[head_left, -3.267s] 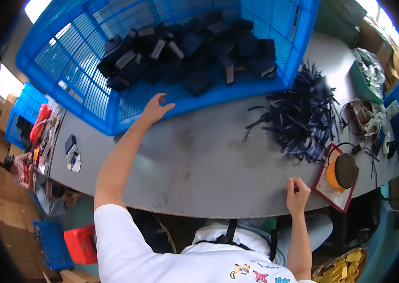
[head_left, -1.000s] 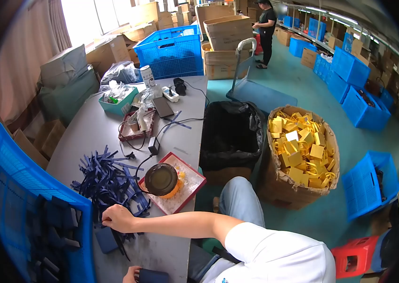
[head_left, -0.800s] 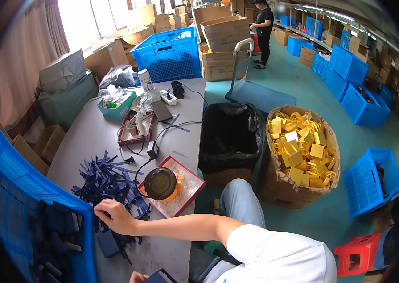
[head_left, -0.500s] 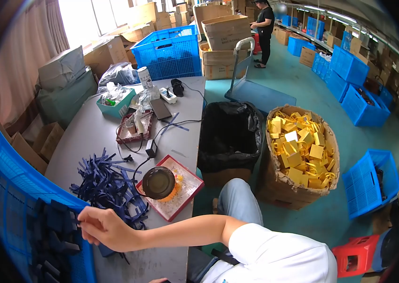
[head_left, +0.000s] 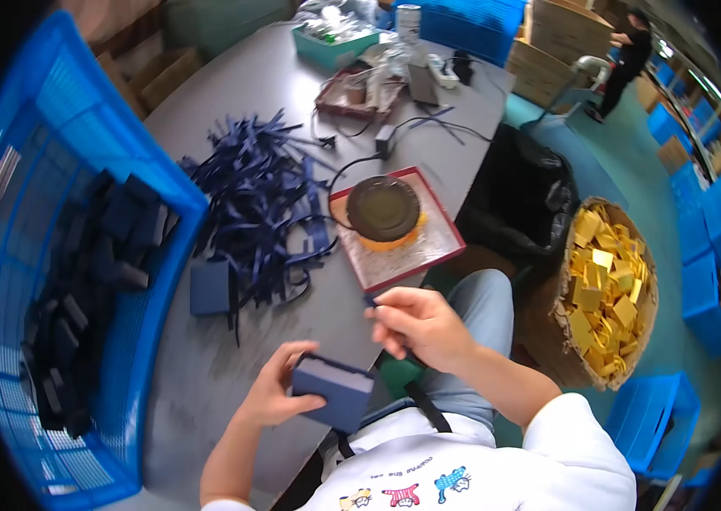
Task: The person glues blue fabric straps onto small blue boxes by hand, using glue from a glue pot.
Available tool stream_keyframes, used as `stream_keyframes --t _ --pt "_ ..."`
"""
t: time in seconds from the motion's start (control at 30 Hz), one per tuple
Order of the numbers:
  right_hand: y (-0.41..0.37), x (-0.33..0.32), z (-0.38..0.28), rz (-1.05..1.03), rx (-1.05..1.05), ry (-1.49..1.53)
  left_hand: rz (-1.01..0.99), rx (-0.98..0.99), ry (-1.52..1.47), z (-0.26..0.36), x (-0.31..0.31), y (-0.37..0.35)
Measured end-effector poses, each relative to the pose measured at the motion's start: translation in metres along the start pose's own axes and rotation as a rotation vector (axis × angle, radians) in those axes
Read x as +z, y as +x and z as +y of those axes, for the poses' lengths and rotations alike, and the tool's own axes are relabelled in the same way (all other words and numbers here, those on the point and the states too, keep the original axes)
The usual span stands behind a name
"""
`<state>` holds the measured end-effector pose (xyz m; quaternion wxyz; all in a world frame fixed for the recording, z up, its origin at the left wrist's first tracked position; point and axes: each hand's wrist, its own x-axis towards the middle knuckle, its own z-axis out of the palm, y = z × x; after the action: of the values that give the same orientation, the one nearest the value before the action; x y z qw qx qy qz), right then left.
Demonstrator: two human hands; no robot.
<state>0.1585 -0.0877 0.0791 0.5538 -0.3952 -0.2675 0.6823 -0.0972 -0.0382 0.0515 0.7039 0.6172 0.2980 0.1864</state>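
Note:
My left hand (head_left: 279, 390) is wrapped round a navy blue box (head_left: 335, 393), low over the near table edge. To the right of the box, my right hand (head_left: 420, 328) is closed in a pinch. A small dark blue piece (head_left: 370, 301) shows at its fingertips, too small to tell its kind. Another navy box (head_left: 210, 288) lies on the table beside a heap of navy ribbon strips (head_left: 262, 183). Beyond my right hand, a round dark-topped device (head_left: 383, 208) with a cord stands over orange material in a red-rimmed tray (head_left: 407, 277).
A blue plastic crate (head_left: 169, 281) with several navy boxes (head_left: 117, 226) stands left. Right of the table are a black-lined bin (head_left: 539, 183) and a carton of yellow boxes (head_left: 603, 289). A teal box (head_left: 335, 51) sits at the far end; a person (head_left: 630, 60) stands beyond.
My right hand has moved from the blue crate's edge to in front of my body. My left hand has come into view with the navy box. The camera view has shifted.

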Motion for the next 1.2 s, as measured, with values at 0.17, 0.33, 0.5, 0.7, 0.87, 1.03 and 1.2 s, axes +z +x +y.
stream_keyframes --t 0.17,0.33,0.5,0.7,0.87,1.03,1.2 --pt "-0.008 -0.027 0.002 0.091 -0.007 -0.030 -0.121 0.058 0.045 0.007 0.011 0.035" --pt "-0.008 -0.039 -0.005 0.297 -0.112 -0.164 -0.168 0.135 0.088 0.004 0.021 0.061" --pt "0.004 -0.062 -0.014 0.403 -0.113 -0.209 -0.207 0.150 0.011 -0.014 0.035 0.088" --pt "0.033 -0.077 -0.027 0.479 -0.156 -0.255 -0.293 0.082 -0.056 -0.043 0.038 0.098" --pt "0.058 -0.081 -0.035 0.531 -0.154 -0.276 -0.299 0.143 -0.013 -0.042 0.033 0.099" --pt "0.073 -0.082 -0.035 0.546 -0.154 -0.318 -0.320 0.213 0.067 -0.044 0.032 0.100" --pt "0.079 -0.089 -0.029 0.547 -0.139 -0.324 -0.311 0.236 0.070 -0.046 0.032 0.101"
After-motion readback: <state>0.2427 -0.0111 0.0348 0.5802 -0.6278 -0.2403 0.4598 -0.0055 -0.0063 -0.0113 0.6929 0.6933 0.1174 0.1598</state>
